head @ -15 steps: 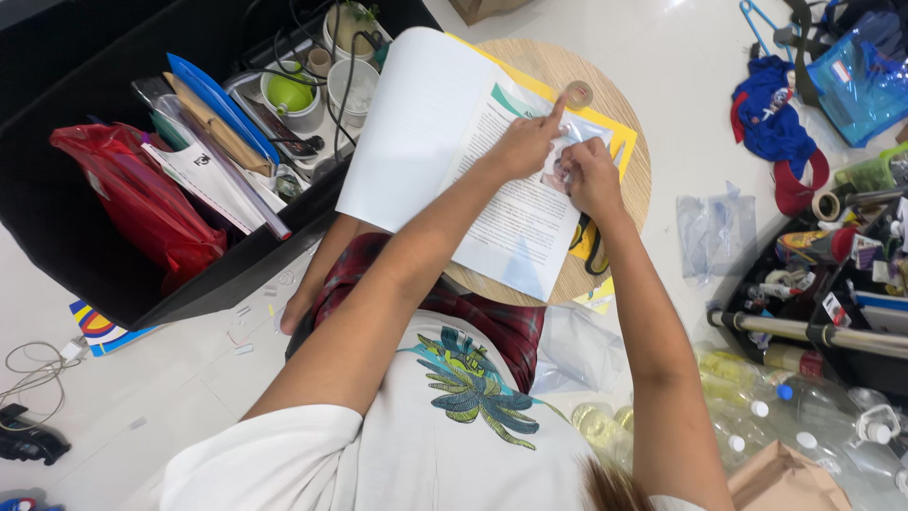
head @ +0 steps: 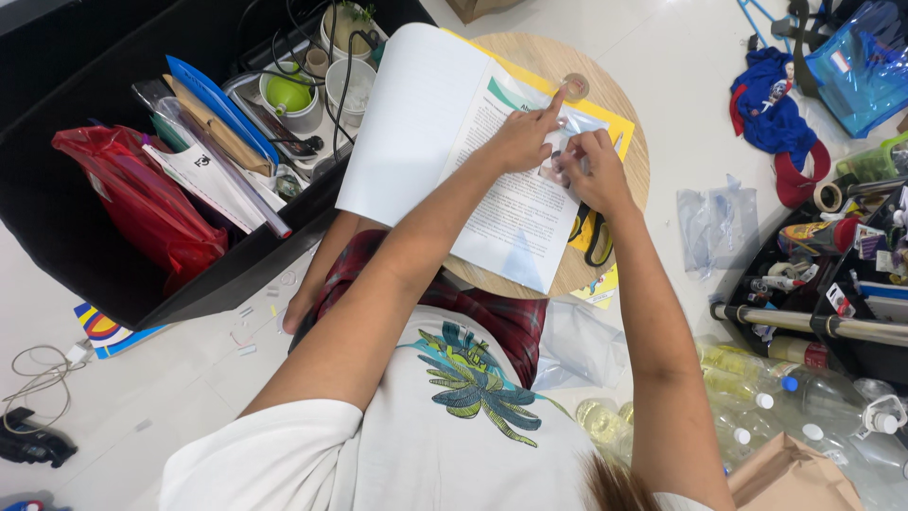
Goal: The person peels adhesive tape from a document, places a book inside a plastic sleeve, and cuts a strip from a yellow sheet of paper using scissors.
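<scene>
A person seated on the floor works over an open booklet [head: 482, 180] lying across a small round wooden table [head: 629, 161], seen from above. The left hand [head: 518, 140] lies flat on the printed right-hand page, its index finger stretched toward a roll of clear tape [head: 574, 86] at the table's far edge, while the right hand [head: 594, 168] pinches a small clear plastic piece [head: 579, 125], seemingly a strip of tape or film, against a little picture on the same page. By the look of it, the step in hand is fixing or covering that picture; the next move would call for smoothing the clear piece flat with steady pressure while the left hand keeps the page from lifting. Black-handled scissors [head: 598, 241] lie just beside the booklet on a yellow sheet [head: 619, 123]. To the left, a black bin [head: 113, 274] holds a red plastic bag [head: 142, 203], folders and cups; plastic bottles [head: 757, 397] and a blue cloth [head: 768, 80] lie well apart on the right.
</scene>
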